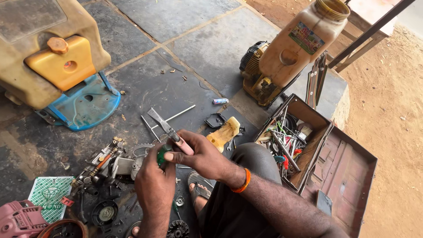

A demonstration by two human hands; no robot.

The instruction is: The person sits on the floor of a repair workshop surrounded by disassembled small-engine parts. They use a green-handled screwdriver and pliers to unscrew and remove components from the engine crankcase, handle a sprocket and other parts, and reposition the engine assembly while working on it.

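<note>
My right hand grips a pair of pliers with pink handles, jaws pointing up and to the left. My left hand is closed around a small green part, which sits right below the pliers. Both hands meet above a dismantled small engine lying on the dark stone floor. An orange band is on my right wrist. My knee in dark trousers is beside my right forearm.
An open metal toolbox full of tools stands at the right. A yellow sprayer tank with motor is behind it, another tank on a blue base at far left. Loose parts, rods, a pink cover lie around.
</note>
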